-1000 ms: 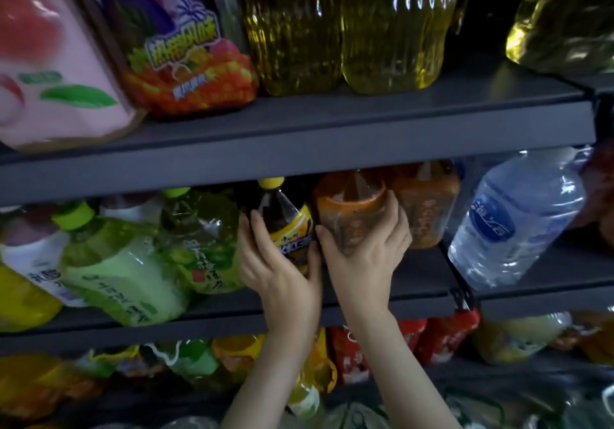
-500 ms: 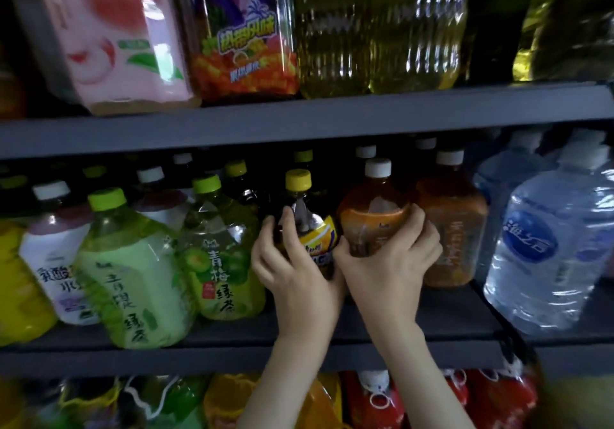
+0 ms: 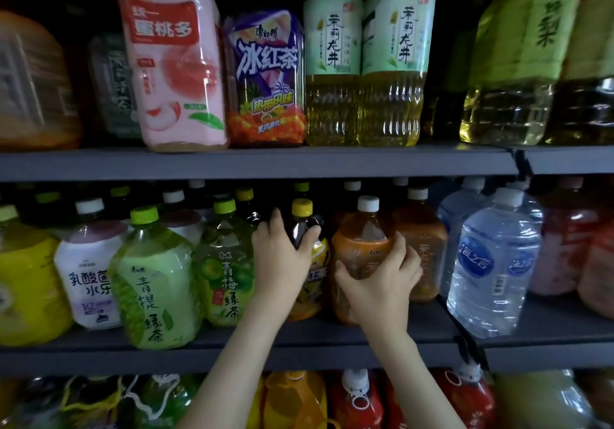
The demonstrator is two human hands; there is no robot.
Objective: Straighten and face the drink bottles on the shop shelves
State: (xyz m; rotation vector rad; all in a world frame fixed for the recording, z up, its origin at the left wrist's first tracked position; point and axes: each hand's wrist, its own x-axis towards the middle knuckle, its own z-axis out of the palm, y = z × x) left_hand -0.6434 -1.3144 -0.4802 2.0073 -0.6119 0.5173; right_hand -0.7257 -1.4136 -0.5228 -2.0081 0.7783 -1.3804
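Reaching up to the middle shelf (image 3: pixel 232 355), the person has both hands on bottles in its front row. The left hand (image 3: pixel 282 262) grips the dark bottle (image 3: pixel 300 221) with the yellow cap, fingers curled round its left shoulder and thumb lying across its front below the neck. The right hand (image 3: pixel 378 285) grips the orange-brown bottle (image 3: pixel 362 242) with the white cap just beside it, thumb on the front and fingers wrapped round its right side. Both bottles stand upright on the shelf. To their left stand two green tea bottles (image 3: pixel 156 279) with green caps. To the right is a clear water bottle (image 3: pixel 495 262) with a blue label. The upper shelf (image 3: pixel 252 162) carries larger bottles, among them a pink peach drink (image 3: pixel 176 73).
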